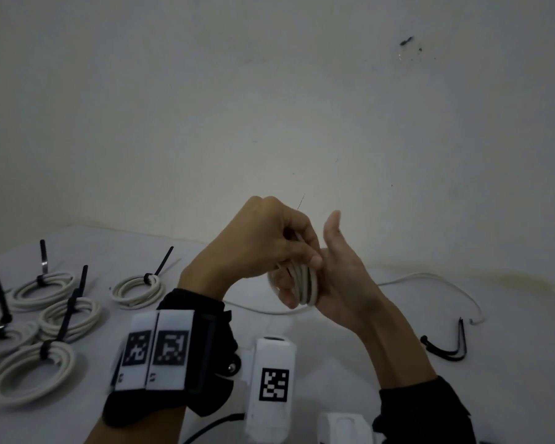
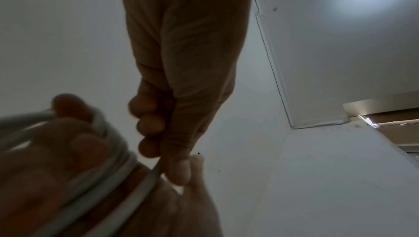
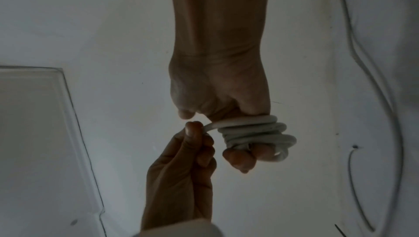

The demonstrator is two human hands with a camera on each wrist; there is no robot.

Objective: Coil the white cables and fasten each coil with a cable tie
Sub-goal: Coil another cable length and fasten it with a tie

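My right hand (image 1: 337, 274) is raised above the table with its thumb pointing up. A white cable coil (image 1: 306, 283) of several turns is wound around its fingers, which curl inside the loops in the right wrist view (image 3: 256, 131). My left hand (image 1: 302, 251) pinches the cable strand just beside the coil (image 3: 197, 129), with its other fingers curled. The cable's free tail (image 1: 430, 277) trails over the table to the right. In the left wrist view the coil (image 2: 118, 174) is blurred.
Several finished coils (image 1: 135, 288) fastened with upright black cable ties lie at the left of the white table (image 1: 334, 328). Loose black cable ties (image 1: 446, 349) lie at the right. A white wall rises behind the table.
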